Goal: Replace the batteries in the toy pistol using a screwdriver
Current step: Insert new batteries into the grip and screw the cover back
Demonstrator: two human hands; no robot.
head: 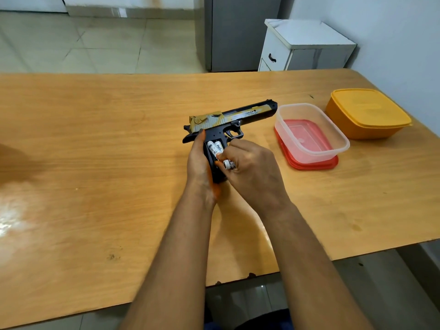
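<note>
Two batteries (215, 148) in pistol (238, 119) grip; barrel points right.

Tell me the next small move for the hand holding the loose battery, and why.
Probably seat it: the right hand pinches a white battery right beside the open grip compartment of the toy pistol, where two batteries already lie. The left hand grips the pistol's grip, steadying it. So lower the battery into the space next to them, if a free slot is there; the fingers hide that part.
</note>
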